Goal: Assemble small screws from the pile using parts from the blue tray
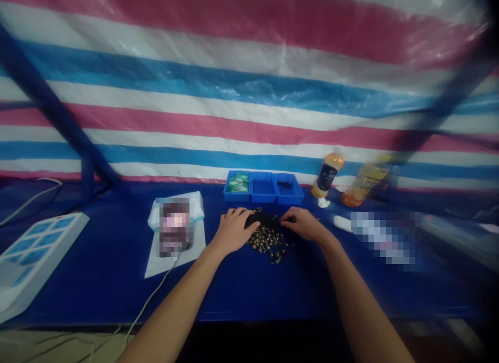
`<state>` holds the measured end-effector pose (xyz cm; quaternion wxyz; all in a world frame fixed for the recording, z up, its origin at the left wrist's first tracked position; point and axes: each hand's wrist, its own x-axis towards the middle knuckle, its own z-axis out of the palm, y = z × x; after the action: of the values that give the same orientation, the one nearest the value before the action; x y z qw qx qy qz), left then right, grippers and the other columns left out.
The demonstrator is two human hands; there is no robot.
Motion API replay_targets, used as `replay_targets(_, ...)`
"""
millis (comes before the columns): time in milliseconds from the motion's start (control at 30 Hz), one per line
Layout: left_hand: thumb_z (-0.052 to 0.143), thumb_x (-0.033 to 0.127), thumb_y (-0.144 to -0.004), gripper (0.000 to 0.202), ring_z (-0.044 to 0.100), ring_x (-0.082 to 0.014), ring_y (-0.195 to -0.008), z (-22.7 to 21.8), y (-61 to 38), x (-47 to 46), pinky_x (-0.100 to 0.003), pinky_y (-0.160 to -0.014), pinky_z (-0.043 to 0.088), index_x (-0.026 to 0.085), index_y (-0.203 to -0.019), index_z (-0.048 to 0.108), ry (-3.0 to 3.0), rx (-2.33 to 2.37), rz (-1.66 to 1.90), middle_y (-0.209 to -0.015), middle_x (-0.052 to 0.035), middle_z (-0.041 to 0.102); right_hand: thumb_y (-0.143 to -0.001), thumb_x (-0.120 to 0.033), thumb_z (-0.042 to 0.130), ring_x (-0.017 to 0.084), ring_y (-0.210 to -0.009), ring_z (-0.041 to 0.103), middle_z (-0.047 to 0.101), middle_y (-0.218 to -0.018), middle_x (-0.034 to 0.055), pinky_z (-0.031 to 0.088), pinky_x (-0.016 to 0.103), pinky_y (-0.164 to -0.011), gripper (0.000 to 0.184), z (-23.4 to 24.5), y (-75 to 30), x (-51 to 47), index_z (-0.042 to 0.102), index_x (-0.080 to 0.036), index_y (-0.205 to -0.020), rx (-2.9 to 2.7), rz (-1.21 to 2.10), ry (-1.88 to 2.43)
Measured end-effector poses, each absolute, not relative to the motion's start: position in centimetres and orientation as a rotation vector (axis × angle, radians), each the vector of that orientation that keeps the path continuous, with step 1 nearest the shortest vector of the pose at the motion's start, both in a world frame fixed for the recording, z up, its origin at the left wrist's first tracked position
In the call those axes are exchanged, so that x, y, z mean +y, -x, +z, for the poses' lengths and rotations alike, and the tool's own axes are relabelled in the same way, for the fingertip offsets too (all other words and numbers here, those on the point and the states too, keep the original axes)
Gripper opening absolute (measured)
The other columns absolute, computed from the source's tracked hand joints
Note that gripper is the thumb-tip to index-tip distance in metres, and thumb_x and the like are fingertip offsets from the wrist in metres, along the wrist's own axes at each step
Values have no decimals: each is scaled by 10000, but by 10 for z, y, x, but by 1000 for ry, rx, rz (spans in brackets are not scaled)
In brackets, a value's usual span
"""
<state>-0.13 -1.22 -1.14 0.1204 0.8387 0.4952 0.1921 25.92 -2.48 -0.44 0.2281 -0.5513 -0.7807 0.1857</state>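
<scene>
**Dark bundle held under both hands, over stud pile**

A dark bundle (265, 221) is covered from both sides at front-centre of table by L hand (234, 230) and R hand (306, 223). No pinch is seen: L fingers (245, 215) are curved over bundle's left end, R fingers (290, 220) lie flatter on its right end, tips close together. Whether it is actually gripped can't be told, and its material is hidden. Hold looks sound: wrists are kept back, so pile isn't swept by forearms.

Brass-headed studs (268, 243) lie in a loose pile right below bundle, w/ a few strays. Behind hands stands a blue 3-bin tray (263, 201), w/ green packets (238, 183) in L bin and a dark piece (284, 186) in R bin. Orange bottle (329, 170) and yellow bottle (364, 183) stand to its right. To left, a paper sheet (195, 259) lies near a power strip (39, 254) and white cable (156, 295); a pixelated item (173, 227) sits on sheet.

Table has a blue cover (97, 295). Behind it hangs a pink, white and blue striped tarp (249, 92), on blue poles (50, 108).
</scene>
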Motion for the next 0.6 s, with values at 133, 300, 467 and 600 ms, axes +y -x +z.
replay_targets(133, 351, 601, -925, 494, 456, -322, -1179, -12, 1, -12, -497, -926, 384, 295, -1240, 577, -2457, 1444, 558, -1279, -56, 575, -816, -227, 588, 168, -769, 626, 719, -870, 24, 446, 274, -706, 168, 1, -255, -28, 744, -223, -878, -2115, 501, 1557)
replay_targets(300, 343, 606, -927, 504, 457, -323, -1183, -11, 2, -12, -501, -929, 383, 290, -1244, 574, -2462, 1433, 551, -1290, -59, 571, -771, -210, 603, 153, -682, 621, 711, -753, 14, 434, 250, -635, 130, 4, -256, -29, 723, -192, -817, -2011, 569, 1613)
replay_targets(467, 345, 607, -927, 502, 457, -322, -1183, -11, 2, -13, -503, -927, 385, 293, -1243, 575, -2465, 1441, 544, -1286, -57, 573, -814, -195, 562, 156, -721, 607, 700, -829, 25, 436, 270, -685, 202, -3, -261, -24, 698, -197, -964, -2002, 489, 1556)
replay_targets(600, 344, 603, -928, 495, 457, -321, -1183, -12, 2, -12, -504, -926, 387, 297, -1241, 574, -2470, 1437, 548, -1285, -52, 572, -850, -247, 574, 169, -746, 592, 673, -820, 28, 429, 289, -717, 221, -11, -264, -18, 665, -199, -1047, -1950, 381, 1575)
